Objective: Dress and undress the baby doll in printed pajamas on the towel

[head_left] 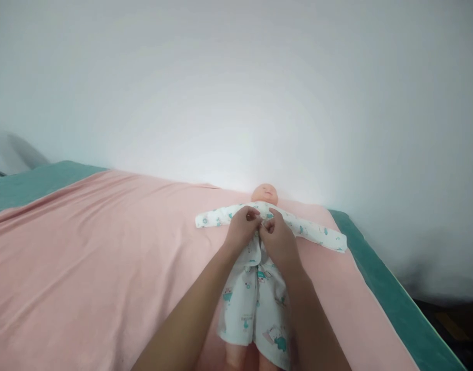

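Observation:
A baby doll (264,192) lies on its back, its head near the wall. It wears a white long-sleeved shirt (321,236) with a teal print and matching shorts (238,314); both sleeves stretch out sideways. Over the chest, my left hand (243,224) pinches the front of the shirt with thumb and fingers. Close beside it, my right hand (278,232) grips the other side of the front opening. Below my hands the shirt's front edges hang apart. My fingers hide whatever small fastening may be between them.
A pink sheet (85,268) with soft folds lies under the doll. Green cloth (391,283) shows along the right edge and at the far left. A white wall (236,93) rises directly behind. Dark items (449,324) stand low at the right, beyond the edge.

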The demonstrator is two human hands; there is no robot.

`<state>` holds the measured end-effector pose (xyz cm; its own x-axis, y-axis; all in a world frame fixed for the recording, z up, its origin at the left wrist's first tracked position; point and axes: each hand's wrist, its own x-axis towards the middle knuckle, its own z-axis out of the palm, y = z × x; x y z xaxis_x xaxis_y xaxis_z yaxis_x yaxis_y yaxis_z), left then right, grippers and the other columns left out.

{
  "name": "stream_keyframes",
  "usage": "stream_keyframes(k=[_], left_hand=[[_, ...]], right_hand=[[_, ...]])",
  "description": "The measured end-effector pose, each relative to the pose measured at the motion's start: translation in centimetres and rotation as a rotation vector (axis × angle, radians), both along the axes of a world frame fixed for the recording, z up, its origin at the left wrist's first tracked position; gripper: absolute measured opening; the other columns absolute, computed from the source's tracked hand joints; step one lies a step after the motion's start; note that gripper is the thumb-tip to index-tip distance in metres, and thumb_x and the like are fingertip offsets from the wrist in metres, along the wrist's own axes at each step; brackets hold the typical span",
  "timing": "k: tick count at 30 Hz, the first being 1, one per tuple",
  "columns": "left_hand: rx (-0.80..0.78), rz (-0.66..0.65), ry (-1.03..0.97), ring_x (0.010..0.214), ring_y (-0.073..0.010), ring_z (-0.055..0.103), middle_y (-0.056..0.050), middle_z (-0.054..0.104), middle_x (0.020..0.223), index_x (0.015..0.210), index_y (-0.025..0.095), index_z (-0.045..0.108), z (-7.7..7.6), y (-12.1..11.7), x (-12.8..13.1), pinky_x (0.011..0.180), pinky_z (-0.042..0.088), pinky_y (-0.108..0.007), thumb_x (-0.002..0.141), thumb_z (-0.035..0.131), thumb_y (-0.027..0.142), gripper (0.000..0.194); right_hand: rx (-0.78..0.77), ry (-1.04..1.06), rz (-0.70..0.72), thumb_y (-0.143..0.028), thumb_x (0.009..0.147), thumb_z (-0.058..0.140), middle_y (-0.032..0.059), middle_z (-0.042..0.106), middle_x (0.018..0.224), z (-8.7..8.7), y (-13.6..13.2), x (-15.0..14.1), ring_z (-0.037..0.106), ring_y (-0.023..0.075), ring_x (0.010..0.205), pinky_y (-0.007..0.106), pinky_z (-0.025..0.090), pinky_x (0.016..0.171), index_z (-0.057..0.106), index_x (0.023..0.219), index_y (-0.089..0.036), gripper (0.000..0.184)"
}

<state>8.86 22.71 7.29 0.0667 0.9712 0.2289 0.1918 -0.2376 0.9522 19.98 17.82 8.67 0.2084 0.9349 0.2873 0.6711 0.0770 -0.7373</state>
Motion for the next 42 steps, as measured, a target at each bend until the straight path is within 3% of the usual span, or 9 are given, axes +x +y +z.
stream_keyframes(k=[5,11,16,22,30,35,42], left_hand=[[0.072,0.039,0.055,0.075,-0.0128,0.057,0.0,0.063,0.078,0.087,0.018,0.065,-0.2,-1.9,-0.6,0.072,0.045,-0.026,0.079,0.06,0.02,0.01],[0.19,-0.011,0.138,0.082,-0.0147,0.059,-0.001,0.067,0.087,0.089,0.021,0.067,-0.9,-4.4,-1.9,0.077,0.045,-0.028,0.086,0.056,0.024,0.012],[0.256,-0.063,0.219,0.087,-0.0159,0.058,-0.002,0.066,0.091,0.088,0.022,0.069,-1.3,-5.0,-2.3,0.08,0.045,-0.027,0.086,0.059,0.026,0.011],[0.247,-0.064,0.224,0.085,-0.0153,0.058,-0.001,0.066,0.09,0.092,0.025,0.07,-1.4,-4.8,-2.1,0.078,0.046,-0.026,0.085,0.061,0.029,0.012],[0.149,-0.077,0.168,0.081,-0.0151,0.06,0.0,0.069,0.085,0.082,0.023,0.069,-1.0,-4.8,-2.3,0.076,0.046,-0.027,0.082,0.063,0.028,0.008],[-0.009,-0.158,0.026,0.078,-0.015,0.062,-0.001,0.071,0.084,0.085,0.02,0.069,-0.5,-4.9,-2.6,0.07,0.047,-0.025,0.081,0.062,0.031,0.013],[-0.036,-0.168,-0.031,0.078,-0.0148,0.062,-0.001,0.071,0.083,0.083,0.02,0.07,-0.2,-5.2,-2.6,0.07,0.047,-0.025,0.081,0.061,0.029,0.013]], right_hand=[[0.106,-0.116,-0.123,-0.031,0.081,0.048,0.0089,0.059,0.103,-0.6,-1.4,-1.0,0.057,0.0224,0.089,0.032,0.043,0.07,0.05,0.126,-0.018,0.047],[0.212,-0.2,-0.142,-0.025,0.083,0.046,0.008,0.059,0.09,-2.0,-3.4,-1.3,0.054,0.0214,0.083,0.032,0.04,0.07,0.058,0.093,-0.02,0.017],[0.187,-0.182,-0.093,-0.032,0.086,0.046,0.0053,0.061,0.08,-1.6,-3.8,-0.7,0.052,0.0184,0.072,0.03,0.037,0.067,0.057,0.077,-0.021,0.018],[0.16,-0.113,-0.02,-0.034,0.084,0.05,0.0044,0.065,0.079,-1.0,-3.7,0.2,0.054,0.0177,0.071,0.029,0.038,0.067,0.061,0.079,-0.021,0.018],[0.177,-0.111,0.031,-0.034,0.082,0.05,0.0026,0.065,0.078,-1.2,-3.7,0.2,0.054,0.0167,0.069,0.029,0.039,0.066,0.062,0.08,-0.021,0.018],[0.144,0.092,0.065,-0.039,0.081,0.054,0.0031,0.068,0.079,-1.1,-3.7,0.6,0.058,0.0184,0.072,0.03,0.044,0.069,0.066,0.085,-0.02,0.023],[0.081,0.244,0.153,-0.035,0.078,0.059,0.003,0.07,0.082,-0.7,-3.8,1.0,0.062,0.019,0.076,0.031,0.047,0.071,0.068,0.092,-0.019,0.023]])
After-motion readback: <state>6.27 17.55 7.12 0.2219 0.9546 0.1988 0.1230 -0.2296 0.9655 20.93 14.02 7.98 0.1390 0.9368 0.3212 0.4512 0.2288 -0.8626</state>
